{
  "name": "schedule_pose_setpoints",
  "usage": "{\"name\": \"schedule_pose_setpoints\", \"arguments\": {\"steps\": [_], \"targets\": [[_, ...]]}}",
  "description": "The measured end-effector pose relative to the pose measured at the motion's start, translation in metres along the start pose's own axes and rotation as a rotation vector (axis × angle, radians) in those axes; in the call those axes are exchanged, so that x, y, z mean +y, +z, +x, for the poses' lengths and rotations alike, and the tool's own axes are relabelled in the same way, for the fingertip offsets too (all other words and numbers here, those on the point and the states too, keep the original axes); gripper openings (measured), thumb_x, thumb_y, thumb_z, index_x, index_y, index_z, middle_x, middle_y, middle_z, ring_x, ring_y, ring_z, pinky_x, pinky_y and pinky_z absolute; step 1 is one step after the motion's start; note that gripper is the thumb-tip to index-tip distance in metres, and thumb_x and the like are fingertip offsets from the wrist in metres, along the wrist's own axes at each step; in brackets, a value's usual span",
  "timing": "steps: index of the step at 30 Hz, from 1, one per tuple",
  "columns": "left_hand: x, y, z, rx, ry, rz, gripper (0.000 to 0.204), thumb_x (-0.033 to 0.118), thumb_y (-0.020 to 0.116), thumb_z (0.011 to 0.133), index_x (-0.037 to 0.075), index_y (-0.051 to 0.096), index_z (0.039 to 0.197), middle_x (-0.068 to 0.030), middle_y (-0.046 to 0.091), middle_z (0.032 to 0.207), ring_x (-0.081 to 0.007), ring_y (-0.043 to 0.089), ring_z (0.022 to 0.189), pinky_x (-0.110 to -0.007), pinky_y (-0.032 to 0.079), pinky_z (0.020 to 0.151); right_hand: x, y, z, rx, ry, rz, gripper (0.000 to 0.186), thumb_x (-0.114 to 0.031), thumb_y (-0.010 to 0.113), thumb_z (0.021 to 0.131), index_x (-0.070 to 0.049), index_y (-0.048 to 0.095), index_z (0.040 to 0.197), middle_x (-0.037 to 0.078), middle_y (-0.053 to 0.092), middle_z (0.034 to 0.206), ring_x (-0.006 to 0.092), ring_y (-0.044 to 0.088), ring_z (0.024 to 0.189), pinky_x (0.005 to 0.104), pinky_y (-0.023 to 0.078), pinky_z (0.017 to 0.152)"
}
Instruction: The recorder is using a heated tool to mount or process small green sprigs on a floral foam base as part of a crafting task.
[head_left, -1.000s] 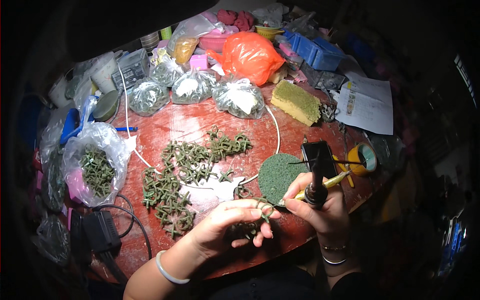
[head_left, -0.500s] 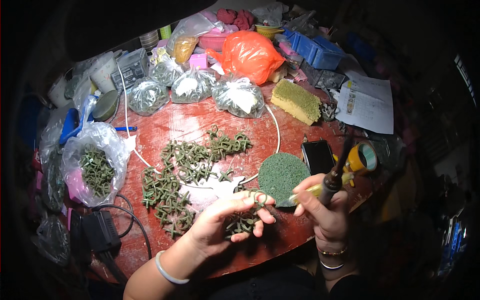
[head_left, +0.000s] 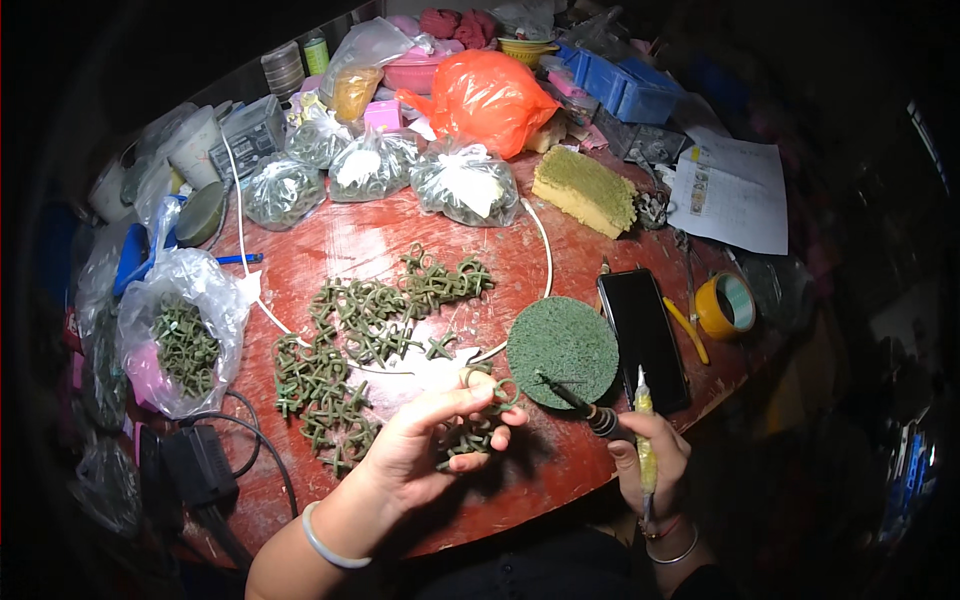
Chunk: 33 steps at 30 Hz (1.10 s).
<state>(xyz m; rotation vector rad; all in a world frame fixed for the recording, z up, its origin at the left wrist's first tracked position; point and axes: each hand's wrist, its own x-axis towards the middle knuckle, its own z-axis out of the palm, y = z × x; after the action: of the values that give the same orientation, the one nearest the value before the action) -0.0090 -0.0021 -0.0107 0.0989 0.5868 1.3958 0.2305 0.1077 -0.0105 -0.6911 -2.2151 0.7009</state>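
My left hand [head_left: 440,430] holds a thin green ring [head_left: 500,394] between thumb and fingers, with more small green pieces in the palm. My right hand [head_left: 660,470] grips a yellow-wrapped pen-like tool [head_left: 645,450], upright, together with a black-handled iron [head_left: 603,420] whose thin tip lies over the round green pad [head_left: 563,340]. A heap of small green cross-and-ring pieces [head_left: 330,400] spreads left of my hands. A black phone [head_left: 637,310] lies right of the pad, beside a yellow-handled tool [head_left: 685,330].
Behind are filled clear bags [head_left: 460,185], an orange bag [head_left: 490,100], a yellow foam block [head_left: 583,195], blue bins [head_left: 630,95] and papers [head_left: 727,195]. An open bag of pieces [head_left: 185,340] and a black adapter [head_left: 198,465] sit left; a tape roll [head_left: 723,305] sits right.
My right hand has moved lower, turning so the iron points left over the pad and the yellow tool stands upright. My left hand has shifted slightly leftward with the ring.
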Motion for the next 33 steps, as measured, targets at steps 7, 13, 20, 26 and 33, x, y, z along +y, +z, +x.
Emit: {"name": "schedule_pose_setpoints", "arguments": {"steps": [7,13,20,26,33], "targets": [[0.0017,0.0042,0.0017,-0.064,-0.006,0.034,0.016,0.015,0.058,0.091,0.004,0.055,0.103,-0.0156,0.065,0.103,-0.0153,0.063,0.077,-0.018,0.040,0.046,-0.0003,0.0033,-0.0036,0.064,-0.008,-0.019,0.030,-0.026,0.069,0.089,0.002,0.060,0.099,0.014,0.063,0.080,0.0261,0.063,0.069,0.0319,0.049,0.063],[0.0002,0.0010,0.0017,-0.066,-0.009,-0.010,0.016,0.012,0.054,0.090,0.002,0.054,0.102,-0.0213,0.061,0.104,-0.0216,0.059,0.078,-0.019,0.040,0.046,-0.0026,0.0036,-0.0017,0.020,-0.030,-0.043,0.026,-0.012,0.074,0.083,0.001,0.061,0.102,0.014,0.066,0.086,0.0290,0.065,0.073,0.0338,0.052,0.066],[0.0000,0.0002,0.0012,-0.082,-0.015,-0.046,0.015,0.011,0.052,0.090,0.001,0.055,0.102,-0.0231,0.061,0.104,-0.0229,0.060,0.079,-0.020,0.041,0.045,-0.0036,0.0057,-0.0003,0.025,-0.053,-0.052,0.026,-0.013,0.073,0.083,0.001,0.061,0.100,0.014,0.065,0.083,0.0283,0.064,0.071,0.0326,0.051,0.064],[-0.0009,-0.0019,0.0020,-0.088,-0.011,-0.047,0.016,0.010,0.053,0.089,0.001,0.055,0.102,-0.0237,0.061,0.104,-0.0237,0.060,0.079,-0.021,0.042,0.045,-0.0054,0.0048,0.0012,0.012,-0.052,-0.040,0.026,-0.009,0.075,0.081,0.000,0.061,0.100,0.013,0.066,0.084,0.0268,0.064,0.071,0.0321,0.052,0.063],[-0.0001,-0.0004,0.0023,-0.115,-0.011,-0.032,0.017,0.011,0.053,0.090,0.000,0.055,0.102,-0.0213,0.062,0.104,-0.0211,0.061,0.079,-0.019,0.041,0.046,-0.0034,0.0056,0.0012,0.005,-0.065,-0.036,0.026,-0.010,0.075,0.081,0.001,0.061,0.101,0.013,0.066,0.084,0.0263,0.064,0.070,0.0317,0.052,0.063]]}}
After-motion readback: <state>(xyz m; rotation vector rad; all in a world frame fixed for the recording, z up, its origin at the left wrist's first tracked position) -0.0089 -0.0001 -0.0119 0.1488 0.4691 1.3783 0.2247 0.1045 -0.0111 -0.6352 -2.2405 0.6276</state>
